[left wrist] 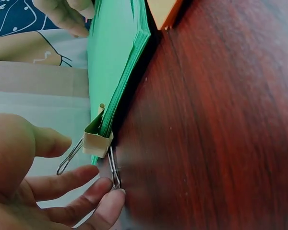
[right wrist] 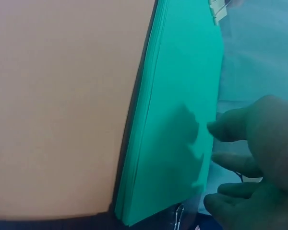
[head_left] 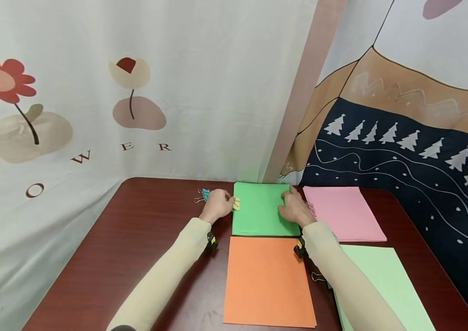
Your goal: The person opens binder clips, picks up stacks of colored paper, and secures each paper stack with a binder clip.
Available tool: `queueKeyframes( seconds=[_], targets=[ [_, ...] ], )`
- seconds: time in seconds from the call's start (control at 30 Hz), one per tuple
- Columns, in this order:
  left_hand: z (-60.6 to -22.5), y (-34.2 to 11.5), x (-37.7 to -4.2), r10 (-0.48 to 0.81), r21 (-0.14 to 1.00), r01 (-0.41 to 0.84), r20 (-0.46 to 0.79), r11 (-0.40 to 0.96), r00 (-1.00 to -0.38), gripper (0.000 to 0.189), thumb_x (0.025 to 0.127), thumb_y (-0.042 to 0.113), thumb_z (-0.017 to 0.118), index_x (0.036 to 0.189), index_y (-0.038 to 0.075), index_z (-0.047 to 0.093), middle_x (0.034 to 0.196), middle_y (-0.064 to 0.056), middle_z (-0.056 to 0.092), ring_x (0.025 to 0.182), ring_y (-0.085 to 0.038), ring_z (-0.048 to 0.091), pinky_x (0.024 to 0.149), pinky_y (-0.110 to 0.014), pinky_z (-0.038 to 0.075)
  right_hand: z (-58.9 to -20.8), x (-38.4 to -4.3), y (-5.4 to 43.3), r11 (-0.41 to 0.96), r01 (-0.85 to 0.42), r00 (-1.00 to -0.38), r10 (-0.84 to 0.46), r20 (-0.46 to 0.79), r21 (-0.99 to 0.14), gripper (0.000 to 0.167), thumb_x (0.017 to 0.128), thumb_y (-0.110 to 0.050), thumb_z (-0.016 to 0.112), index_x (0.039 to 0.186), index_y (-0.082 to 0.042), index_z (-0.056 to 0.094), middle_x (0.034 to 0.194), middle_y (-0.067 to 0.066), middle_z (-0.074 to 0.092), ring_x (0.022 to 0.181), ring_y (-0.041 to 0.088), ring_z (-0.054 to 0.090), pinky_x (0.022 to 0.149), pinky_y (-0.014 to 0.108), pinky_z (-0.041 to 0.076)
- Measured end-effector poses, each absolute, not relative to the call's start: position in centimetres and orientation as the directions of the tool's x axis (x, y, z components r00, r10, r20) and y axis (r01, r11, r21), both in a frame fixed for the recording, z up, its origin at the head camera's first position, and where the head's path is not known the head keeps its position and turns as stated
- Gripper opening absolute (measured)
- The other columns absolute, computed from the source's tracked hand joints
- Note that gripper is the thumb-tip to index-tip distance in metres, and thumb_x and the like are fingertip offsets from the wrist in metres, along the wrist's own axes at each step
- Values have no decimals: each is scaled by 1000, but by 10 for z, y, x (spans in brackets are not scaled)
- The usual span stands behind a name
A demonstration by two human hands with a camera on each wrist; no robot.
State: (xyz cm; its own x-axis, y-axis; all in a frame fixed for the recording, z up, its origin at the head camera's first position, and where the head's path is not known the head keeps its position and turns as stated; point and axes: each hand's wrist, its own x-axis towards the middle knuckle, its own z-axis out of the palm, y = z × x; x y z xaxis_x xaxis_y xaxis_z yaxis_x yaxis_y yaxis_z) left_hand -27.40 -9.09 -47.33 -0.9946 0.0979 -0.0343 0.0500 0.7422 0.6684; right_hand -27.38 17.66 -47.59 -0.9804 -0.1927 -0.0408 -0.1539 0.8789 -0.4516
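A stack of green paper (head_left: 260, 209) lies at the back middle of the table. A pale yellow binder clip (left wrist: 97, 143) bites its left edge, both wire handles pointing outward. My left hand (head_left: 219, 204) is beside this clip; in the left wrist view the thumb stands apart from one handle while bent fingertips are right at the other. At the opposite side of the green stack is my right hand (head_left: 295, 208), thumb and fingers spread loosely around the edge. In the right wrist view its fingertips (right wrist: 221, 128) overlap that edge and pinch nothing.
Orange paper (head_left: 269, 280) lies in front of the green stack. To the right are pink paper (head_left: 341, 211) with a pink clip (head_left: 311, 209), and light green paper (head_left: 387, 280), partly under my right forearm. A blue binder clip (head_left: 205, 195) sits behind my left hand. Printed curtains hang behind the table.
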Motion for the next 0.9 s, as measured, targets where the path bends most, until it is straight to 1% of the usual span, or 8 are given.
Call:
queueKeyframes(
  seconds=[0.07, 0.13, 0.23, 0.33, 0.4, 0.5, 0.67, 0.9],
  targets=[
    [-473, -92, -273, 103, 667, 61, -24, 743, -994, 29, 105, 24, 58, 108, 0, 75, 65, -5, 58, 44, -13, 39, 50, -26, 36, -474, -272, 177, 867, -160, -978, -204, -43, -472, 49, 98, -18, 60, 141, 6, 54, 166, 31, 20, 151, 49, 28, 119, 65, 34],
    [-471, -92, -271, 110, 664, 74, -13, 744, -994, 34, 105, 24, 58, 125, -2, 68, 75, -11, 66, 46, -14, 41, 53, -26, 38, -471, -269, 177, 856, -170, -975, -217, -41, -487, 52, 99, -21, 61, 144, 3, 51, 167, 29, 20, 152, 47, 28, 119, 65, 34],
    [-468, -93, -270, 112, 658, 90, 8, 747, -994, 41, 105, 26, 58, 134, -3, 63, 102, -20, 70, 55, -19, 48, 58, -32, 43, -465, -265, 176, 840, -184, -973, -231, -29, -510, 56, 99, -24, 63, 148, 0, 48, 167, 27, 20, 153, 46, 28, 119, 67, 33],
    [-462, -96, -268, 108, 658, 107, 39, 745, -993, 46, 105, 30, 58, 138, -2, 60, 128, -22, 62, 86, -27, 63, 76, -40, 54, -458, -260, 176, 825, -202, -970, -242, -7, -528, 58, 99, -24, 64, 149, -1, 46, 166, 26, 23, 152, 45, 28, 119, 68, 32],
    [-458, -99, -267, 104, 664, 118, 61, 738, -993, 48, 104, 33, 58, 139, -1, 59, 139, -22, 57, 112, -34, 62, 92, -47, 55, -454, -257, 176, 815, -217, -968, -252, 10, -538, 60, 98, -24, 65, 150, 0, 45, 165, 27, 26, 151, 45, 30, 120, 66, 33],
    [-451, -105, -266, 95, 675, 138, 100, 725, -990, 50, 104, 36, 58, 140, 1, 58, 142, -20, 56, 132, -38, 54, 107, -54, 50, -448, -249, 179, 803, -239, -963, -266, 30, -545, 63, 98, -25, 66, 151, 1, 43, 163, 27, 30, 148, 46, 35, 119, 64, 35],
    [-446, -120, -266, 56, 673, 146, 154, 725, -986, 53, 103, 39, 59, 140, 2, 58, 142, -19, 56, 134, -39, 53, 109, -54, 49, -438, -235, 185, 777, -267, -954, -297, 42, -570, 67, 99, -25, 67, 153, 2, 39, 160, 26, 35, 142, 45, 43, 115, 61, 41],
    [-446, -143, -267, 7, 674, 137, 193, 726, -981, 53, 104, 38, 58, 141, 1, 57, 141, -22, 54, 135, -41, 49, 110, -56, 47, -425, -210, 195, 746, -241, -956, -291, 21, -621, 71, 100, -27, 66, 155, 4, 34, 158, 28, 38, 144, 46, 40, 117, 63, 38]
  ],
)
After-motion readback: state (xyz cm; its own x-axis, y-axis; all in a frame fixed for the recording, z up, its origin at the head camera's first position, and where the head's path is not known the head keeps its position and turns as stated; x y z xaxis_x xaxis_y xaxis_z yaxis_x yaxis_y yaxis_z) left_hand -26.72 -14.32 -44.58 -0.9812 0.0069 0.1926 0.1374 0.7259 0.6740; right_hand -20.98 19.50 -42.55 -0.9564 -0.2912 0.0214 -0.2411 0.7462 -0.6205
